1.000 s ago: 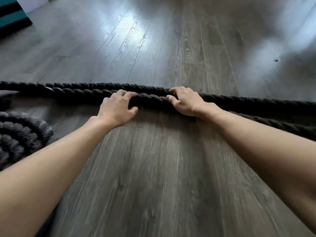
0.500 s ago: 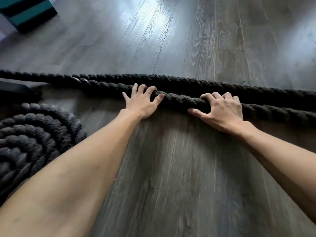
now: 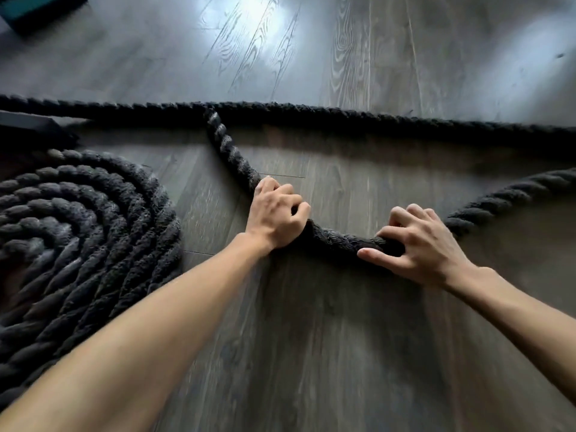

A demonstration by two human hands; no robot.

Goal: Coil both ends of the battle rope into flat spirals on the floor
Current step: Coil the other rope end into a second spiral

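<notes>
A thick black battle rope (image 3: 338,240) bends in a U-shaped loop on the grey wood floor in front of me. My left hand (image 3: 276,215) grips the loop's left side with curled fingers. My right hand (image 3: 417,244) grips its right side, fingers hooked over the rope and thumb stretched out. From the left hand the strand climbs to meet the far straight strand (image 3: 343,115), which runs across the whole view. A flat spiral of the same rope (image 3: 78,232) lies at the left, several turns wide.
Grey wood plank floor (image 3: 311,353) spreads under and beyond the rope. A dark box with a teal stripe (image 3: 34,9) sits at the far left corner. A dark flat object (image 3: 28,121) lies at the left edge by the far strand.
Both hands have pulled the near strand toward me, away from the far strand, so it now forms a loop. The left hand's fingers, spread half a second ago, have curled around the rope.
</notes>
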